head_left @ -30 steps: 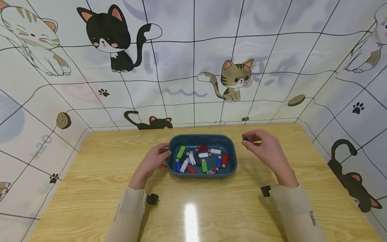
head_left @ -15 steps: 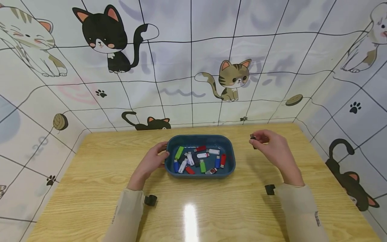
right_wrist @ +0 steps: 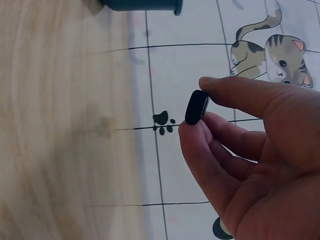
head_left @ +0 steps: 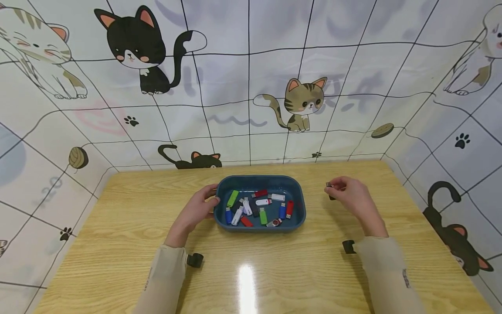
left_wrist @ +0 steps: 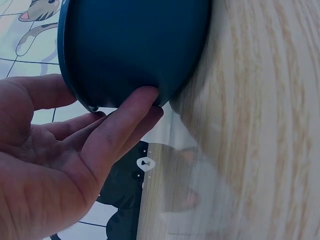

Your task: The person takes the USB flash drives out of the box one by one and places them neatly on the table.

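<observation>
A: Head view; where're the hands?
B: L hand (head_left: 196, 209) grips the L end of the blue box (head_left: 260, 230), thumb by the rim; fingers bent in close, just the box wall betw. them; R hand (head_left: 354, 200) pinches a black stick (head_left: 329, 185), R of the box & apart from it, at the R side of the table (head_left: 298, 270).
A: And in the box?
B: USB sticks, loose & mixed; e.g. green stick (head_left: 232, 198) far L, blue stick (head_left: 228, 215) near L, white stick (head_left: 276, 197) far R, red stick (head_left: 289, 209) at R; cat-print sheet (head_left: 231, 78) on the far side of the table.
A: L wrist cam?
B: Fingers curled at the box's end, tips on its outer wall; box tight in that grip.
A: R wrist cam?
B: Fingertips only the stick's thickness apart; stick tilted a bit betw. them; box partly in view, off L.
</observation>
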Demonstrator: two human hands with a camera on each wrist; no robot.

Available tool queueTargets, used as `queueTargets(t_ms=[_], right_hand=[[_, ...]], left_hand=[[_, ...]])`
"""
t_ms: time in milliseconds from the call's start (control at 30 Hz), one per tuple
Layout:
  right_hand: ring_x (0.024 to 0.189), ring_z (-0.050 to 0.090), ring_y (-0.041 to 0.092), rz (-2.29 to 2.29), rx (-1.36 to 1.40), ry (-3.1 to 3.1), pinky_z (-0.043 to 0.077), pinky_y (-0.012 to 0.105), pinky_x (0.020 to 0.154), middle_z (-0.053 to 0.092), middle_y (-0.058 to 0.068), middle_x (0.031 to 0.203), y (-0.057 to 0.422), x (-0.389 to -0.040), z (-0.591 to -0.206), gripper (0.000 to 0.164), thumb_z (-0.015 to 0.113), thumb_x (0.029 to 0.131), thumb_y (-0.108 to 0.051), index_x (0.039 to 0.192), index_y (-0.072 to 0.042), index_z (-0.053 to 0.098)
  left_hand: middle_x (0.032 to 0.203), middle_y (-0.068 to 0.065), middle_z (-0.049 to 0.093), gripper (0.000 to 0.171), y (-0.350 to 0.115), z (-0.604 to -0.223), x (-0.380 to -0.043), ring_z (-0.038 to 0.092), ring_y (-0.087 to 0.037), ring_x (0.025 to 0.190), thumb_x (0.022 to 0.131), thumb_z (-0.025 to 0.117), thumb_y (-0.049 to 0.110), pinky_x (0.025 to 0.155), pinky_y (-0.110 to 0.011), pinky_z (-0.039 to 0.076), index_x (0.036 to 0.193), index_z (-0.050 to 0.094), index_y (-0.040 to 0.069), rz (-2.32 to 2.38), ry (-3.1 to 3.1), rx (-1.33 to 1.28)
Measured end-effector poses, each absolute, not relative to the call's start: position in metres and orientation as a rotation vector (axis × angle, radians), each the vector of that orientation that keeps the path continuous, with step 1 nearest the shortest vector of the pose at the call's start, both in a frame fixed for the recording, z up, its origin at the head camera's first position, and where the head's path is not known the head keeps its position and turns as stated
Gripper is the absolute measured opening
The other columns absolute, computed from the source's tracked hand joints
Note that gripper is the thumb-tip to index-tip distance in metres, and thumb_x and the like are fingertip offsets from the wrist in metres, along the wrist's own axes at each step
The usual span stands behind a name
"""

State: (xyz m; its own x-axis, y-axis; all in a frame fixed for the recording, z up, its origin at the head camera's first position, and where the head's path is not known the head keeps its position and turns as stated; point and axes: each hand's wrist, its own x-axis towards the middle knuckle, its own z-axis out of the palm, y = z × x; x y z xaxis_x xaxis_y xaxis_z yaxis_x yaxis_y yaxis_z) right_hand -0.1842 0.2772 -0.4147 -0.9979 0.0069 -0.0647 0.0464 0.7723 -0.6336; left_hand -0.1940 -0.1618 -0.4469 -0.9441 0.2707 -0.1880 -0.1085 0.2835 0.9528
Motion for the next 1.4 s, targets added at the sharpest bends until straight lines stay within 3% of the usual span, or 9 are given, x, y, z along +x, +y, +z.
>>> queueTargets(t_ms=[633,1400], right_hand=[[0.092,0.064,0.030,-0.883,0.071,2.874,0.052,0.048,0.084,0.071,0.018,0.105,0.268,-0.195,-0.447,0.040,0.071,0.096,-0.027,0.117,0.007,0.069],[0.081,0.059,0.026,-0.800,0.097,2.864,0.049,0.042,0.073,0.068,0.013,0.094,0.265,-0.191,-0.452,0.033,0.071,0.096,-0.024,0.109,0.006,0.068]], left_hand=[[0.156,-0.026,0.043,0.053,-0.161,-0.446,-0.193,0.062,-0.042,0.122,0.107,0.049,0.009,0.083,-0.047,0.062,0.157,0.036,0.001,1.680,2.266,0.119],[0.157,-0.027,0.041,0.053,-0.164,-0.449,-0.195,0.059,-0.045,0.126,0.108,0.049,0.010,0.083,-0.051,0.062,0.158,0.034,0.002,1.672,2.255,0.134]])
